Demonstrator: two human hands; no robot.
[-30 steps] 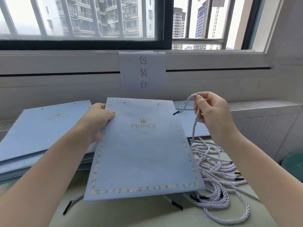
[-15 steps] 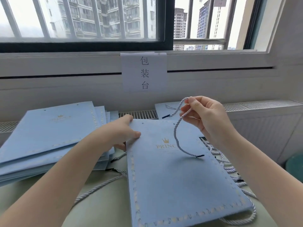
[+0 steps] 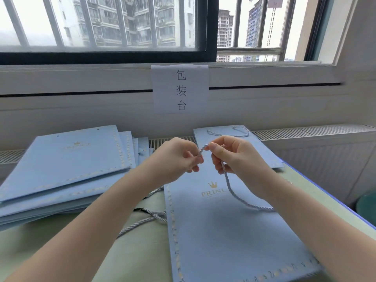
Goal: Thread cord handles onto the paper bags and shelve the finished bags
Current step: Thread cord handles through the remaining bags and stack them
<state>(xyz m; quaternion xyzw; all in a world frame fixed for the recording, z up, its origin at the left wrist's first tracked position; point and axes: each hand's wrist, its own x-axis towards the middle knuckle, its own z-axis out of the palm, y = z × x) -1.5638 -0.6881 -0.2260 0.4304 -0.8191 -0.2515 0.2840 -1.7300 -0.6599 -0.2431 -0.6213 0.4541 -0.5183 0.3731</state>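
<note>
Progress looks early, judging by how the bags lie. Nearest the person, in front of the white paper sign with black characters (image 3: 180,89), lies a flat pale-blue paper bag with a gold crown logo (image 3: 223,231), and no cord runs through it yet. Above its top edge the left hand (image 3: 175,159) and the right hand (image 3: 238,157) both pinch a twisted pale-grey cord (image 3: 227,184) between curled thumb and fingertips, almost touching each other; the free length drops from the right hand and trails over the bag face. Whether the cord's tip is aimed at a hole cannot be told, since the hands cover that edge. Just below the sign, behind the hands, one blue bag with a cord handle already fitted (image 3: 230,135) lies flat, so at least one seems threaded but is not shelved. Left of the sign, a fanned stack of blue bags with bare punched holes (image 3: 67,165) waits. Loose cords (image 3: 146,218) lie between the stack and the near bag.
</note>
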